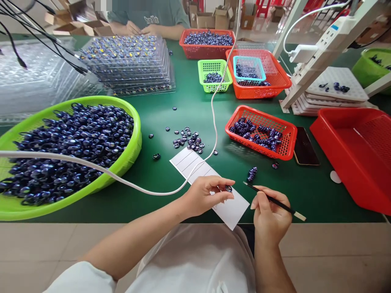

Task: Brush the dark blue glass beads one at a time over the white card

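Note:
My left hand (206,195) pinches a small dark shiny piece (228,188) between thumb and fingers, above a white paper strip (233,207). To its right, my right hand (270,209) grips a thin black tool (279,203) like a pen, its fine metal tip pointing left toward the piece but apart from it. A short stack of dark pieces (252,174) lies on the green table just beyond the tool tip. Loose dark pieces (194,142) are scattered past the far end of the paper.
A large green basket (138,134) of dark pieces stands left, under a white cable (146,190). Clear trays (165,69) are stacked behind. Red baskets (288,152), a phone (305,148) and a red bin (339,150) are right. A person (146,18) sits opposite.

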